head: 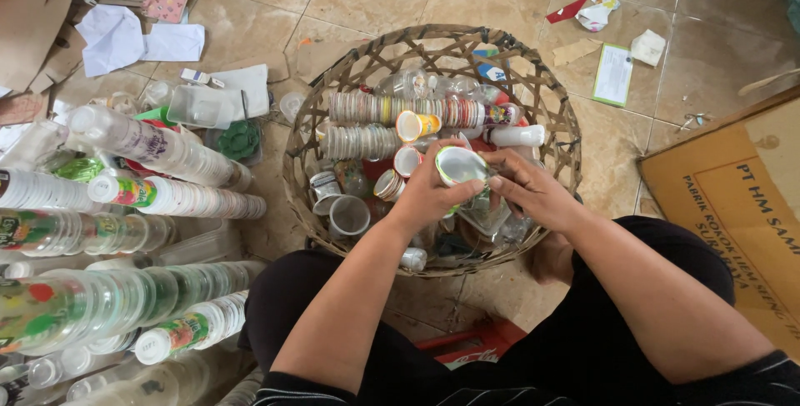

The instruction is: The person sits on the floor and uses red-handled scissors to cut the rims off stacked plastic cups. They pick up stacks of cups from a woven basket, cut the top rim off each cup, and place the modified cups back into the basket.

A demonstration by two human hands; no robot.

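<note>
Both hands meet over a round woven bamboo basket [310,114] on the tiled floor. My left hand [427,193] grips a small plastic cup [461,164] with a green-and-white rim, its mouth facing up. My right hand [533,189] pinches the same cup's rim from the right. Inside the basket lie long nested stacks of used plastic cups [375,110], a yellow cup [417,125], a clear cup [349,216] and crushed clear bottles [417,82].
Long stacks of nested clear cups [158,149] lie in rows on the floor at left. Torn paper [125,39] and cardboard litter the far floor. A brown cardboard box [733,197] sits at right. My knees in black trousers flank the basket.
</note>
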